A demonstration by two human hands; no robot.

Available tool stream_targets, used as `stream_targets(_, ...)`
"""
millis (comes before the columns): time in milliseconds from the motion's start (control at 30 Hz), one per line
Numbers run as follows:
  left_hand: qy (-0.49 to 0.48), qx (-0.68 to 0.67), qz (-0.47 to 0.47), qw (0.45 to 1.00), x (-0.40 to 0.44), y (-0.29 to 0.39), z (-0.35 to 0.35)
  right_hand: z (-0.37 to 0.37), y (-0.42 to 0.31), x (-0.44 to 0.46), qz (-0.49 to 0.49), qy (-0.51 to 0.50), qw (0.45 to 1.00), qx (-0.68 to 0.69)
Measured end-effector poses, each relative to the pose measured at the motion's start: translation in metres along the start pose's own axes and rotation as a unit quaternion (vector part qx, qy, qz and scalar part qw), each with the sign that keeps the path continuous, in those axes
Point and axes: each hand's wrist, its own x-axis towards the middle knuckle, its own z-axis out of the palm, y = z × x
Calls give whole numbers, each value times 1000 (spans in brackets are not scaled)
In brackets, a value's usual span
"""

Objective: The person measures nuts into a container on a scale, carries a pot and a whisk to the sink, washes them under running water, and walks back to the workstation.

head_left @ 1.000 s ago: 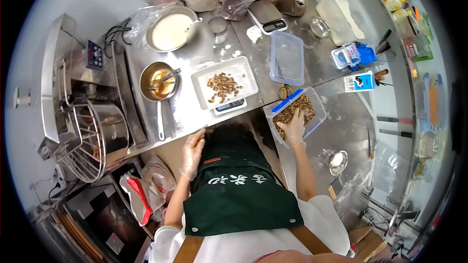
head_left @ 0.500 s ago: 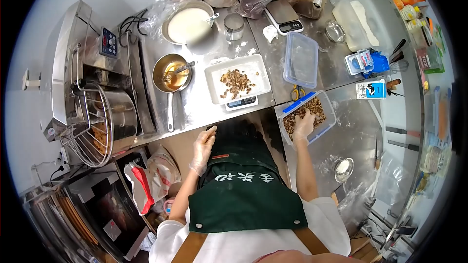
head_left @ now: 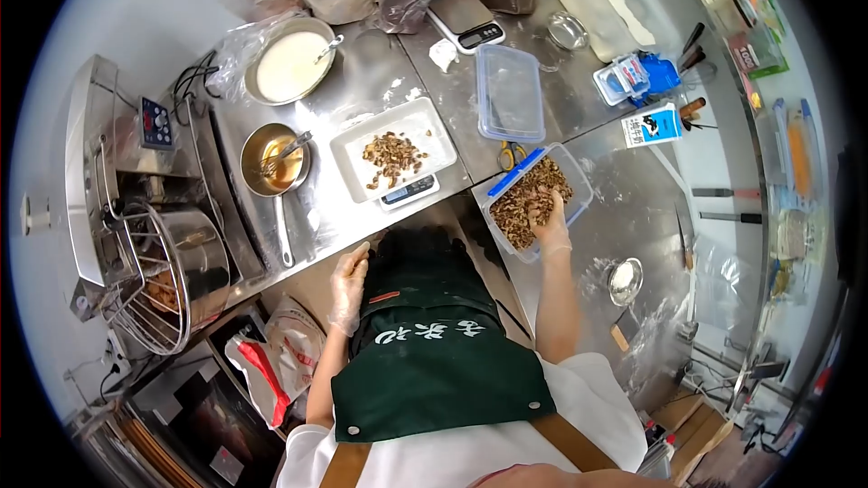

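Note:
My right hand [head_left: 551,222], in a clear glove, is down in a plastic box [head_left: 581,192] of chopped nuts [head_left: 515,219], its fingers curled round some of them. My left hand [head_left: 347,282], also gloved, hangs by the front edge of the table with its fingers bent together; nothing shows in it. A white tray [head_left: 438,124] holding a small heap of nut pieces [head_left: 394,157] rests on a digital scale [head_left: 410,192]. Behind the box lies its clear lid [head_left: 511,95], with yellow-handled scissors [head_left: 512,156] between them.
Left of the tray stand a saucepan [head_left: 257,172] with brown liquid and a whisk, and a bowl [head_left: 256,81] of white mixture. A mixer [head_left: 181,262] is at far left. A second scale [head_left: 463,18], a milk carton [head_left: 653,126] and a small metal bowl [head_left: 626,281] are around the box.
The view has turned, so the table things appear further left. My right hand has stayed in the nut box, its fingers now curled round nuts. My left hand stays near the table edge.

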Motion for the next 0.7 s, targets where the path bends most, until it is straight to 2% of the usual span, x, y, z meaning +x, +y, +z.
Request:
stream_targets(100, -6, -10, -8, 1000, 3, -4, -1, -5, -4, 1, 47, -41, 996, 57)
stream_targets(267, -14, -3, -4, 1000, 5, -8, -3, 1, -13, -12, 16, -41, 999, 28)
stream_targets(400, -4, 6, 8, 1000, 5, -14, -6, 54, -27, -44, -10, -55, 997, -56)
stream_targets(533, 19, 0, -10, 1000, -1, -7, -10, 128, -21, -52, -17, -148, 981, -126)
stream_targets(700, 59, -11, -9, 998, -13, -8, -17, 224, 40, -43, 22, -281, 941, -189)
